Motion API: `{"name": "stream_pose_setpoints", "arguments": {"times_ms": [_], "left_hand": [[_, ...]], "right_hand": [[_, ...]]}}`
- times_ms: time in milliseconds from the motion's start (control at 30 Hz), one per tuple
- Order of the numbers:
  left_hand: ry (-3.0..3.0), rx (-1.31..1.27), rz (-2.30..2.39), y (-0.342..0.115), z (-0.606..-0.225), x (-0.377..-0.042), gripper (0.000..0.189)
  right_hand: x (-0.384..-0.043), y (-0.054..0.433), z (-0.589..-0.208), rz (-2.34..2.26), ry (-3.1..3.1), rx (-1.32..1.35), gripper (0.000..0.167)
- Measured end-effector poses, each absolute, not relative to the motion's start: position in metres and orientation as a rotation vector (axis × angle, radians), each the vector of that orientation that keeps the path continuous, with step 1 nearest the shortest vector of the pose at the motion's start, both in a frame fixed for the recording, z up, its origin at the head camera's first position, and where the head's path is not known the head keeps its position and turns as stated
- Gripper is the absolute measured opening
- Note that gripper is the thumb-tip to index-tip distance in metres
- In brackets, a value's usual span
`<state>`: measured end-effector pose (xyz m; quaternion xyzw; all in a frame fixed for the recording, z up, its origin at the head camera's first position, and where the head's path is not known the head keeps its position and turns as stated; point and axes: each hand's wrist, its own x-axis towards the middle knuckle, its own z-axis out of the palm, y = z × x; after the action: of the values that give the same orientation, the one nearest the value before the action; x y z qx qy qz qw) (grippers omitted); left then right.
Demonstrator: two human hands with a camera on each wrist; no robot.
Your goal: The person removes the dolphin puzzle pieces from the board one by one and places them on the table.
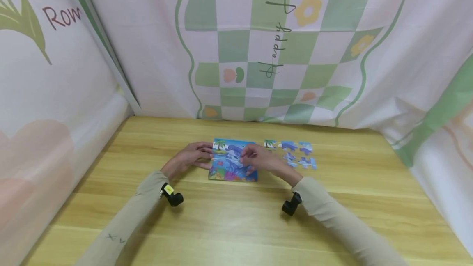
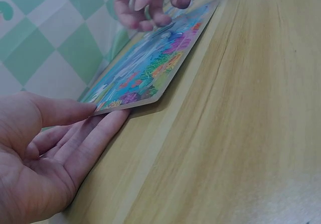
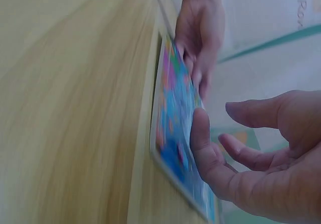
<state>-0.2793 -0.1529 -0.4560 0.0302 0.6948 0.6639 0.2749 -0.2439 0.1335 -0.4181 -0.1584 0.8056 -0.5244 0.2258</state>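
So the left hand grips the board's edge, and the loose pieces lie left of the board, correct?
Not quite: the loose pieces lie right of the board, as the head view shows. The left hand does grip its edge.

Both arms forward, entering from the lower corners and converging. Left arm (image 1: 123, 223) and right arm (image 1: 343, 221) sleeved in beige, sleeves ending near the wrists; hands bare.

Left hand (image 1: 190, 157): pinch grip, directed inward. Thumb (image 2: 60, 111) extended above, fingers (image 2: 93, 146) reaching out beneath it, a narrow gap between their tips. Palm partly visible from the wrist.

Right hand (image 1: 262, 158): directed inward, back upward, grasping nothing. Digits loosely bent and spread; fingertips point downward in left wrist view. Hands roughly level, near each other, not touching.
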Motion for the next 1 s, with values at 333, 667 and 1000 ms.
{"name": "stream_pose_setpoints", "arguments": {"times_ms": [333, 667, 1000], "left_hand": [[1.880, 0.087, 1.779, -0.153, -0.456, -0.282, 0.055], [1.869, 0.092, 1.784, -0.152, -0.457, -0.280, 0.055], [1.875, 0.099, 1.782, -0.152, -0.456, -0.281, 0.056]], "right_hand": [[-0.238, 0.087, -0.423, -1.416, 2.240, -0.466, 0.048], [-0.238, 0.084, -0.426, -1.375, 2.212, -0.461, 0.049], [-0.238, 0.084, -0.431, -1.292, 2.275, -0.521, 0.038]]}}
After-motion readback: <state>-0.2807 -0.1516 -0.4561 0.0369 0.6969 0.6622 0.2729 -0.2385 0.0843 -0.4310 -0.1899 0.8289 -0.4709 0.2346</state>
